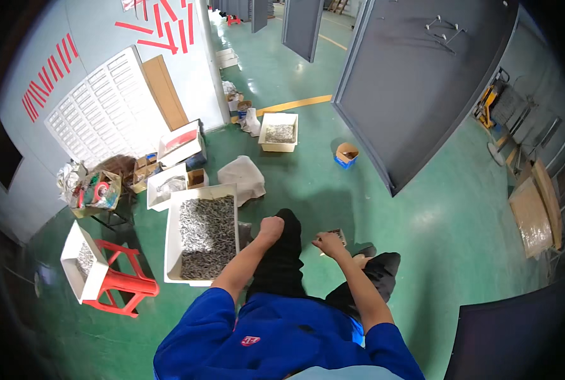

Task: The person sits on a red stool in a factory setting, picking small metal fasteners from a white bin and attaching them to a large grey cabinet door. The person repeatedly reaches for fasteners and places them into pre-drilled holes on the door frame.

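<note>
My left hand (271,230) is curled into a fist by my left knee; whatever it may hold is hidden. Between my legs, my right hand (328,244) is closed, its fingertips turned down and out of sight. Just beyond it a small box-like container (340,236) shows in part, too small to tell what is inside. To the left of my left knee stands a large white bin (170,253), and a thick layer of small shiny metal parts (207,231) fills it.
A red plastic stool (123,278) with a tilted white tray (73,263) stands left. Ahead are a white bin (278,147) of parts and a small blue-and-brown box (345,155). A large grey panel (415,82) rises at right. Cardboard (529,215) leans far right.
</note>
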`<control>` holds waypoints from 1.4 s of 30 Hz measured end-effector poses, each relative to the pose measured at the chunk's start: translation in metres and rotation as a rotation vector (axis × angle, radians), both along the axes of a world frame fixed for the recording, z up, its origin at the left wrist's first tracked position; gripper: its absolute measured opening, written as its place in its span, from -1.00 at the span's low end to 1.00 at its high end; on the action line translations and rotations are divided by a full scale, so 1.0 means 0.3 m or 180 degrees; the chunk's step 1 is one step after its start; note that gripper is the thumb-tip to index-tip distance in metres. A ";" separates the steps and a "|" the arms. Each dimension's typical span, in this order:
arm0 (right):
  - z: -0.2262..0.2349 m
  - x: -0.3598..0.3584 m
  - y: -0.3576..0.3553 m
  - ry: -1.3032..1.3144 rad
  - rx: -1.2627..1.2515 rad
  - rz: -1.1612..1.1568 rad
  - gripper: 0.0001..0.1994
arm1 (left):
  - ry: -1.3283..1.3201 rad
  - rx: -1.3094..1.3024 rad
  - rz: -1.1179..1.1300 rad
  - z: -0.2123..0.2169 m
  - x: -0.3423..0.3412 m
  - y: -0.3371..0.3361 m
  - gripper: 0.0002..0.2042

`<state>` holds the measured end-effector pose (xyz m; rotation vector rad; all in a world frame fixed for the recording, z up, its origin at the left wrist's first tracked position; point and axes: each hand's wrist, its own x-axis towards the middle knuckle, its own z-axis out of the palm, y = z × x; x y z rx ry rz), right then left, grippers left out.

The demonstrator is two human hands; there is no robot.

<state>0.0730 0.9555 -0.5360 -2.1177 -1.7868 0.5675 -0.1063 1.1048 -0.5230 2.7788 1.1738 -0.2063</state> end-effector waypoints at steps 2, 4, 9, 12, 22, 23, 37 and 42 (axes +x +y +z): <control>0.007 -0.109 0.068 0.0145 0.0012 -0.0090 -0.61 | -0.0149 0.0199 -0.0257 -0.002 -0.024 0.028 -0.86; 0.052 -0.205 0.124 0.0206 -0.0106 -0.0255 -0.56 | -0.0329 0.0199 -0.0429 0.013 -0.044 0.041 -0.88; 0.050 -0.272 0.182 -0.0117 0.0636 -0.0326 -0.72 | -0.0985 -0.0246 -0.1099 0.129 -0.103 -0.023 -0.92; 0.032 -0.257 0.209 -0.0274 0.0682 0.0097 -0.83 | -0.1268 -0.0697 -0.1363 0.092 -0.169 -0.053 -0.90; -0.009 -0.251 0.102 0.1526 -0.0345 0.0374 -0.72 | -0.0324 -0.1023 -0.1165 0.124 -0.251 -0.086 -0.89; -0.031 -0.253 0.096 0.1461 -0.0354 0.0260 -0.72 | -0.0131 -0.0792 -0.1163 0.131 -0.227 -0.097 -0.89; -0.095 -0.142 0.022 0.0875 -0.0058 -0.0152 -0.61 | -0.0195 -0.0106 -0.0672 -0.011 -0.151 -0.063 -0.87; -0.123 -0.167 0.064 0.0642 -0.0155 -0.0472 -0.69 | -0.0048 -0.0104 -0.0557 -0.041 -0.121 -0.051 -0.86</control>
